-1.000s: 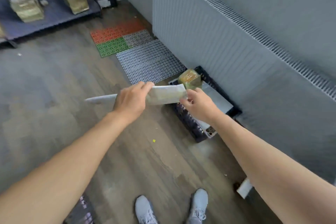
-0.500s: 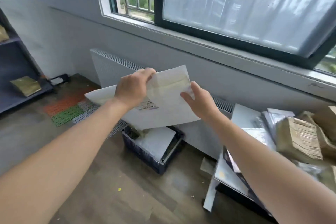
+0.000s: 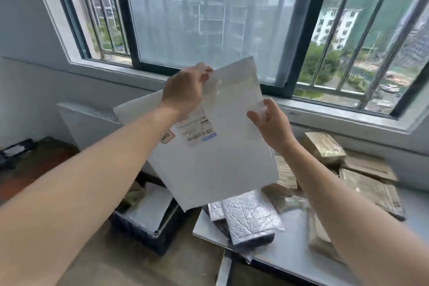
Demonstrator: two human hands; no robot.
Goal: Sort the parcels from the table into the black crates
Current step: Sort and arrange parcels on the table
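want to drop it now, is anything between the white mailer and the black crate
Nothing visible. The left hand and right hand pinch the white mailer in the air; the black crate sits lower, on the floor, open-topped, with parcels already inside.

both hands, left hand (image 3: 183, 91) and right hand (image 3: 270, 123), hold a flat white parcel (image 3: 213, 146) up before a barred window (image 3: 232, 18), above a black crate (image 3: 144, 232).

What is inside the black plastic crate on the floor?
A flat grey mailer and an olive-brown parcel lie inside. The held white plastic envelope hides part of the black crate.
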